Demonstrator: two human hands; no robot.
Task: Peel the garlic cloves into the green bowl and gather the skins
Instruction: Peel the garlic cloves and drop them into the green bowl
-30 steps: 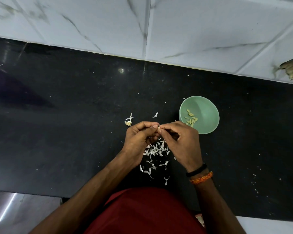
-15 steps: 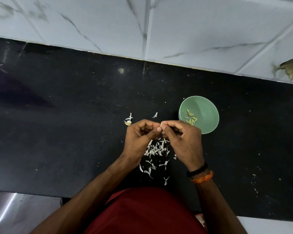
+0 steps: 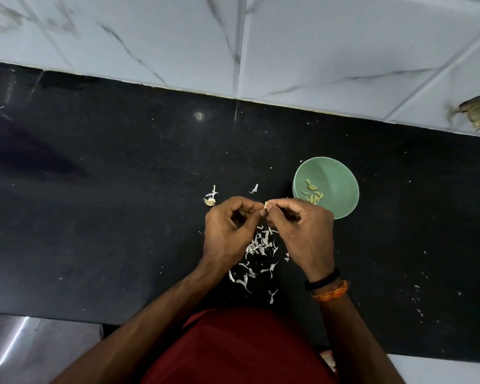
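One green bowl [image 3: 336, 178], two hands, one garlic clove [image 3: 265, 205] held.

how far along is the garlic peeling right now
Done: several peeled cloves lie in the green bowl. In hand: the left hand and right hand pinch one clove between them. Left: the skins lie scattered on the counter, not yet gathered.

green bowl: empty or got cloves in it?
Not empty. The green bowl stands upright, with several peeled cloves lying at its bottom; most of its inside is bare.
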